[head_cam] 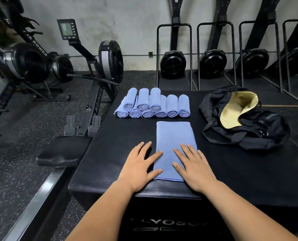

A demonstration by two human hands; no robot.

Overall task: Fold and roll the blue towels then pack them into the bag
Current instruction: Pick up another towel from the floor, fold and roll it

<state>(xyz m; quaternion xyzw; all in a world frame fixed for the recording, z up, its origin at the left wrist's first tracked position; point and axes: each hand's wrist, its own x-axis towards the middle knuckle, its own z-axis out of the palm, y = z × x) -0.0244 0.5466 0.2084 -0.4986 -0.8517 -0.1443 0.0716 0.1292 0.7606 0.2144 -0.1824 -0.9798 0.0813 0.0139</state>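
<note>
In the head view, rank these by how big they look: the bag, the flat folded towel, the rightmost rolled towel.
1. bag, clearly largest
2. flat folded towel, though it lies nearer the camera
3. rightmost rolled towel, smallest and farthest

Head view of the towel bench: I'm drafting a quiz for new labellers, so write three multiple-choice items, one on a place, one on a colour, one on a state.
1. Where does the bag lie?
A) on the floor
B) on the black box, right of the flat towel
C) on a rower seat

2. What colour is the bag's lining?
A) pale yellow
B) red
C) green

3. How is the towel that the left hand and right hand touch?
A) rolled up
B) folded flat
C) packed in the bag

Answers:
1 B: it sits on the box top, off the towel's right edge.
2 A: the open mouth shows pale yellow fabric.
3 B: it lies as a flat rectangle with open fingers resting on it.
</note>
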